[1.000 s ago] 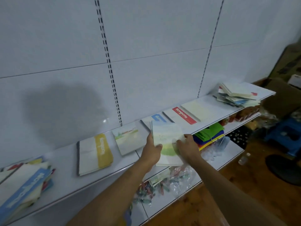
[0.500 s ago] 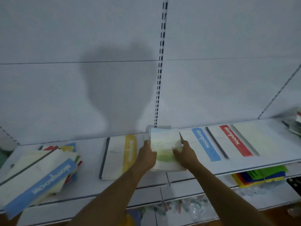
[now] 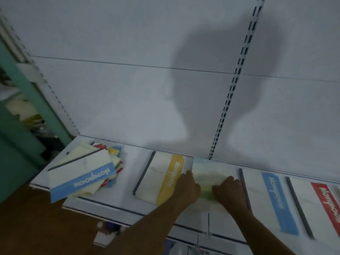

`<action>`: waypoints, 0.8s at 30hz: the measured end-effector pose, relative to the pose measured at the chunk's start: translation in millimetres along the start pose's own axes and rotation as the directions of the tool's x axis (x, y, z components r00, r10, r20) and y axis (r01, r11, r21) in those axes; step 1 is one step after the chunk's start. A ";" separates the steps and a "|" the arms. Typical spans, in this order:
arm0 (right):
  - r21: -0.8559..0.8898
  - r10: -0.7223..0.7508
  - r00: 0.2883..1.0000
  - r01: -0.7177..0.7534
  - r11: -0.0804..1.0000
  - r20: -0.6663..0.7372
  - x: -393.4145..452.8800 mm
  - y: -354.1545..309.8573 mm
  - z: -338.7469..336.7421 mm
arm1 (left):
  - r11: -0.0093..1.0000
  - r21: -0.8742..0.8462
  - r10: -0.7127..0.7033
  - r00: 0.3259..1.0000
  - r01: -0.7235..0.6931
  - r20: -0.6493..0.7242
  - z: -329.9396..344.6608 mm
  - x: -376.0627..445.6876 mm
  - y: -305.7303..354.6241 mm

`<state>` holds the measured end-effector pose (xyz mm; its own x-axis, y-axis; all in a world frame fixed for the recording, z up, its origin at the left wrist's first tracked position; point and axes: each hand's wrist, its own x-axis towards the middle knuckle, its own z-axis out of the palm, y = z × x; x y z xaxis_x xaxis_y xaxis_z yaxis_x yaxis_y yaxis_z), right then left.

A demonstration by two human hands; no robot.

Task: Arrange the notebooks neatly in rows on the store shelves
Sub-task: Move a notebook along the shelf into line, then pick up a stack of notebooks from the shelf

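A green-and-white landscape notebook (image 3: 207, 171) lies flat on the white shelf (image 3: 132, 162), between a yellow-banded notebook (image 3: 161, 178) and a blue-banded one (image 3: 272, 196). My left hand (image 3: 187, 188) holds its left edge and my right hand (image 3: 230, 192) rests on its right side; the fingers are too blurred to read well. A red-banded notebook (image 3: 325, 205) lies at the far right. A messy pile of notebooks (image 3: 82, 173), topped by a blue-banded one, sits at the shelf's left end.
White back panels with slotted uprights (image 3: 231, 89) rise behind the shelf. A green pillar (image 3: 27, 107) stands at the left. A lower shelf edge (image 3: 184, 234) shows below my arms, over brown floor (image 3: 46, 227).
The view has swung left along the shelf. The landscape notebook, held up in both hands a second ago, has come down flat onto the shelf between the yellow and blue ones.
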<state>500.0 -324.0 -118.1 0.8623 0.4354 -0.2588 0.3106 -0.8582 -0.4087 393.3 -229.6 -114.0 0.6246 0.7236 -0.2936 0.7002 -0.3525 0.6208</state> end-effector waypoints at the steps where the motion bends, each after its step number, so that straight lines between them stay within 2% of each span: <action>1: -0.078 -0.009 0.999 0.006 0.997 -0.036 0.9 -6.3 -0.5 | 1.000 -0.022 0.008 1.000 -0.008 -0.011 -4.4 -2.7 -0.5; 2: -0.120 -0.030 0.996 0.020 0.993 -0.081 2.5 -13.5 -0.8 | 0.999 -0.041 0.010 1.000 -0.011 -0.024 -10.1 -5.9 -1.6; 4: -0.071 -0.143 0.985 0.136 0.988 -0.101 -0.4 -38.0 3.0 | 0.998 -0.069 -0.011 0.997 0.006 -0.072 -27.9 -15.1 -13.6; 7: 0.067 -0.341 0.940 0.341 0.938 -0.008 -8.9 -87.1 18.3 | 0.995 -0.086 -0.068 0.981 0.052 -0.183 -68.6 -29.4 -40.2; 11: 0.192 -0.620 0.774 0.594 0.781 0.131 -38.1 -164.0 46.6 | 0.975 -0.168 -0.200 0.913 0.148 -0.356 -132.2 -54.2 -92.3; 14: 0.259 -0.697 0.681 0.648 0.716 0.222 -74.8 -220.6 61.3 | 0.957 -0.174 -0.288 0.848 0.234 -0.445 -173.8 -74.5 -135.1; 18: 0.250 -0.788 0.572 0.748 0.615 0.228 -113.2 -277.1 88.3 | 0.940 -0.173 -0.340 0.787 0.293 -0.514 -219.9 -85.1 -186.7; 21: 0.241 -0.789 0.573 0.752 0.614 0.221 -130.2 -303.9 109.1 | 0.943 -0.156 -0.331 0.774 0.294 -0.540 -246.7 -84.3 -220.6; 24: 0.185 -0.754 0.620 0.732 0.656 0.217 -142.2 -323.4 125.1 | 0.958 -0.066 -0.268 0.785 0.280 -0.558 -270.1 -77.7 -254.9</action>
<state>226.9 -74.4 -58.6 0.2140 0.9759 -0.0426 0.7609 -0.1939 -0.6192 73.0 -35.7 -53.0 0.1098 0.9939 0.0085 0.8225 -0.0957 0.5607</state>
